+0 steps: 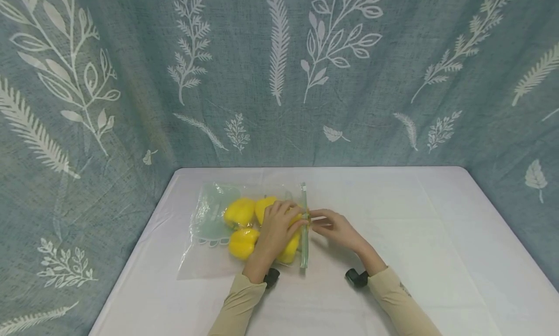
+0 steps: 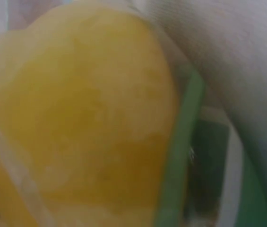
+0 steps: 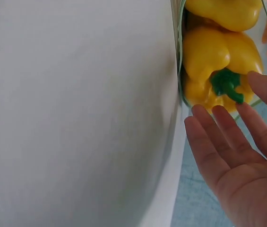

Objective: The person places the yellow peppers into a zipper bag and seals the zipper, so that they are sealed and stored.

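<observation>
A clear zip bag (image 1: 205,265) with a green strip along its mouth lies on the table, holding several yellow bell peppers (image 1: 241,244). My left hand (image 1: 277,227) lies over the mouth end, fingers and thumb bent at the bag's edge; its fingertips show through the film in the right wrist view. At the mouth is a yellow bell pepper (image 3: 209,52) with a green stem, facing my right hand (image 3: 246,151). The right fingers are loosely extended, their tips right at that pepper. A pepper under film (image 2: 81,109) fills much of the left wrist view.
A white cloth covers the table (image 1: 393,219). Behind and at both sides hangs a blue-green curtain (image 1: 244,74) with white leaf prints. Dark wrist cameras (image 1: 356,278) sit at both sleeves. A pale green printed panel (image 1: 214,212) shows on the bag's left part.
</observation>
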`<state>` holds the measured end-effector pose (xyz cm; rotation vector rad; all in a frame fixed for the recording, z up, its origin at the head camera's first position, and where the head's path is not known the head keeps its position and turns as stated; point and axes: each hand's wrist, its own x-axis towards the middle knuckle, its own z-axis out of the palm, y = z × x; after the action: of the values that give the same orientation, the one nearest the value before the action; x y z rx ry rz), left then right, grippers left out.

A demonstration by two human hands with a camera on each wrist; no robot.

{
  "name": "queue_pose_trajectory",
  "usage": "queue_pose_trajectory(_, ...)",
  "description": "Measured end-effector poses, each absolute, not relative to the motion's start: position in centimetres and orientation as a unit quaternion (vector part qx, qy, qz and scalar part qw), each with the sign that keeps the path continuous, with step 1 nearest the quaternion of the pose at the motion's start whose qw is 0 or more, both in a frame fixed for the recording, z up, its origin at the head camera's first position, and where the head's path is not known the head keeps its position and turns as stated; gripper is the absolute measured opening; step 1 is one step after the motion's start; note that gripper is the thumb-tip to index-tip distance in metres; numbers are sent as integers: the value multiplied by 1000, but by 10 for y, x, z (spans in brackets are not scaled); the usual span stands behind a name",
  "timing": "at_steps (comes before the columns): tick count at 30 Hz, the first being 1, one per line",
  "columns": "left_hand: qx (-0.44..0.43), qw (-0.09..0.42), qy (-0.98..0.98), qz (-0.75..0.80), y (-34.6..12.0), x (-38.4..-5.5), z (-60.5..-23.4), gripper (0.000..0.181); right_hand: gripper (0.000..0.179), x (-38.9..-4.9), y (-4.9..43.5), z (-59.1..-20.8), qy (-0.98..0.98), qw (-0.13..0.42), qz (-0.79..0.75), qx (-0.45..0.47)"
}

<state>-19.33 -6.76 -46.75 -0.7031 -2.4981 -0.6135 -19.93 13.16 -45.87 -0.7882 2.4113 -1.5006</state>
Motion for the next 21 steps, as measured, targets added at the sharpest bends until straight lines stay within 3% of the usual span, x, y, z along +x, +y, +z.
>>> queue_pose_trajectory(11, -259, 237, -907, -232, -66, -194, -467, 24, 37, -217, 141, -489, 820, 92, -511, -242)
queue_pose_trajectory(21, -254, 239, -909, -230, -65, -196, -466, 22, 41, -219, 145, -490, 809, 105, -512, -270)
